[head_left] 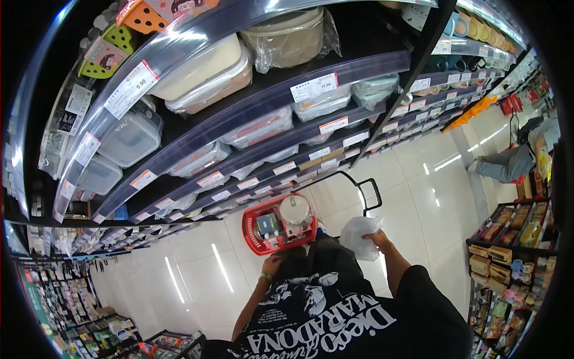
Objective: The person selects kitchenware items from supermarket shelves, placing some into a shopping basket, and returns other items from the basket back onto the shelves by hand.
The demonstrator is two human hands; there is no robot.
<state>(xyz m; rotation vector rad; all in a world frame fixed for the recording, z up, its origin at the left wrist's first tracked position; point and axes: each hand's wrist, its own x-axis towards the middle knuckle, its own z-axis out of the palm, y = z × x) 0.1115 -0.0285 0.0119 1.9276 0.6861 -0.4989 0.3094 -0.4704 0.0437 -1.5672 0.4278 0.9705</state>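
Presently, my right hand (376,239) is gripping the plastic item (355,237) edgewise, leaving its face visible; my left hand (272,265), I cannot tell.

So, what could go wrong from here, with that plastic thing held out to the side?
The translucent plastic item is held by the right hand alone, above the tiled floor, so it might slip and drop.

The red basket looks fairly full, with a round white item at one end; anything added could sit loosely.

The basket's long black handle sticks out over the aisle, so it might catch someone's foot.
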